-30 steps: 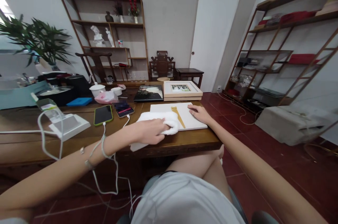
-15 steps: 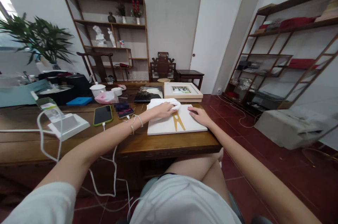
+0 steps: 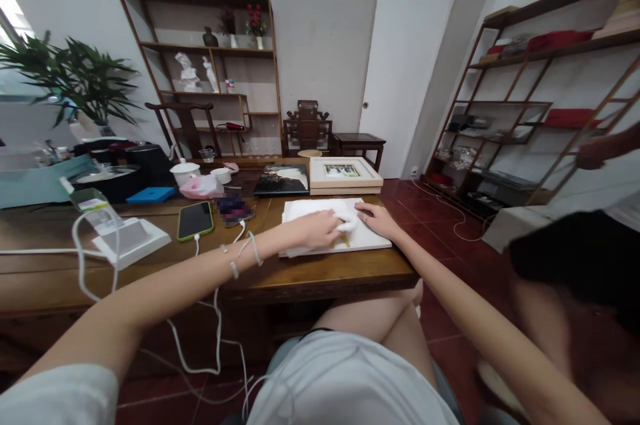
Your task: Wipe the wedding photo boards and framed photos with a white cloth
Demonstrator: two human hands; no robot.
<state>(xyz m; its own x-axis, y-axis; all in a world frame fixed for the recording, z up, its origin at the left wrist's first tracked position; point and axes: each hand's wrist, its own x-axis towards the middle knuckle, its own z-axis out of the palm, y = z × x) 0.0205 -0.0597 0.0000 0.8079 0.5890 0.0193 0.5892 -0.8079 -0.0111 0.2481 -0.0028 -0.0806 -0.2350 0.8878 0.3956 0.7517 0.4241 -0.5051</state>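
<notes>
A white board (image 3: 376,243) lies flat near the table's front edge, with a gold shape on its face (image 3: 345,240) that is now mostly covered. My left hand (image 3: 320,230) is closed over a white cloth (image 3: 349,223) and presses it onto the board across the gold shape. Part of the cloth spreads under the palm, where its edge is hard to tell from the board. At the board's right side, my right hand (image 3: 379,219) rests with its fingers stretched out on the surface.
Behind the board are a light picture frame (image 3: 373,179) and a dark picture (image 3: 283,179). To the left lie a green-cased phone (image 3: 195,221) on a cable, a pink bag (image 3: 197,186) and a white stand (image 3: 133,241). Another person (image 3: 565,271) is blurred at the right.
My left hand has moved the cloth toward me, from the board's far edge over the gold shape. My right hand stays put. Another person has come into view at the right.
</notes>
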